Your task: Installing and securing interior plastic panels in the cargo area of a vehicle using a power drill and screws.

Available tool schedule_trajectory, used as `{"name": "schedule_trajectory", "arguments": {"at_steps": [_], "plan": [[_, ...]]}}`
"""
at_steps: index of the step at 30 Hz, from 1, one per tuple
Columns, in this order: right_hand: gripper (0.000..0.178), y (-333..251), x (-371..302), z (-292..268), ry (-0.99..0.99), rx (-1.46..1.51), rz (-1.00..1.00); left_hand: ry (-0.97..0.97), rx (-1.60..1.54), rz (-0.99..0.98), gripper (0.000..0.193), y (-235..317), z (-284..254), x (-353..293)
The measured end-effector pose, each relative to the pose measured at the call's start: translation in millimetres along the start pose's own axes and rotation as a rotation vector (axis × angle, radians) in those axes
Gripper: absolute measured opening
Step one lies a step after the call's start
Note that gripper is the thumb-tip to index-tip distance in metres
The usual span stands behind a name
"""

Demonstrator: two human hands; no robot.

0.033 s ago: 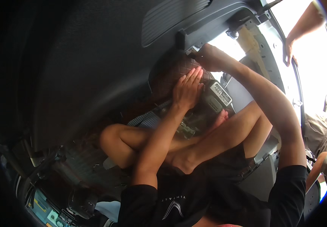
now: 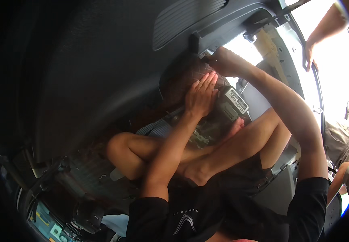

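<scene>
My left hand (image 2: 200, 97) lies flat on a dark brown, diamond-quilted mat (image 2: 176, 82), its fingers stretched out. Just above and to the right, my right hand (image 2: 225, 62) is closed in a fist beside the mat's far edge. A small dark bit shows by its fingers, but I cannot make out what it holds. Below the right hand, close to my foot, rests a cordless tool's battery pack (image 2: 234, 104), grey with a white label. The rest of that tool is hard to make out.
A big dark plastic trim panel (image 2: 102, 68) with a ribbed vent (image 2: 182, 20) rises on the left. My crossed legs (image 2: 231, 145) fill the middle. At right is a metal door frame (image 2: 299, 60); beyond it show another person's arm (image 2: 327, 26) and beige trousers (image 2: 343, 141).
</scene>
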State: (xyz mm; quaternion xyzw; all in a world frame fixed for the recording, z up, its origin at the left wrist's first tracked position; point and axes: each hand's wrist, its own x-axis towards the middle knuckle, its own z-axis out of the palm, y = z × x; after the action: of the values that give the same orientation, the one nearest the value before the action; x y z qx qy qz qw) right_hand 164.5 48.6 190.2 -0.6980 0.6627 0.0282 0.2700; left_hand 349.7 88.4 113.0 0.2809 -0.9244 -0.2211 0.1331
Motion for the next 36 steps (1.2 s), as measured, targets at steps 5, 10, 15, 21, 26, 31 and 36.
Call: {"name": "schedule_trajectory", "arguments": {"at_steps": [5,10,15,21,26,31,36], "plan": [[0.023,-10.5,-0.5,28.9,0.035,0.319,0.246,-0.091,0.001,-0.028,0.041,-4.9,1.6,2.4],[0.027,-16.4,-12.0,35.6,0.266,0.465,0.193,-0.084,0.069,-0.005,0.04,-7.4,2.0,1.6],[0.031,-5.8,-23.0,-5.8,0.108,0.484,0.173,0.044,0.184,-0.075,0.065,-3.1,-4.8,-4.8],[0.024,0.4,-8.1,2.8,0.071,0.487,0.259,-0.067,0.123,-0.176,0.078,-3.1,-5.3,5.1],[0.022,8.0,-8.4,44.8,0.282,0.439,0.185,0.036,0.173,-0.148,0.073,-6.7,-0.8,12.4],[0.023,11.4,-22.3,25.8,0.261,0.381,0.028,0.104,0.209,-0.128,0.068,-6.1,1.4,13.3],[0.042,40.9,-50.7,-47.9,-0.176,0.629,0.168,0.047,0.177,-0.079,0.06,-10.2,-3.5,12.3]]}}
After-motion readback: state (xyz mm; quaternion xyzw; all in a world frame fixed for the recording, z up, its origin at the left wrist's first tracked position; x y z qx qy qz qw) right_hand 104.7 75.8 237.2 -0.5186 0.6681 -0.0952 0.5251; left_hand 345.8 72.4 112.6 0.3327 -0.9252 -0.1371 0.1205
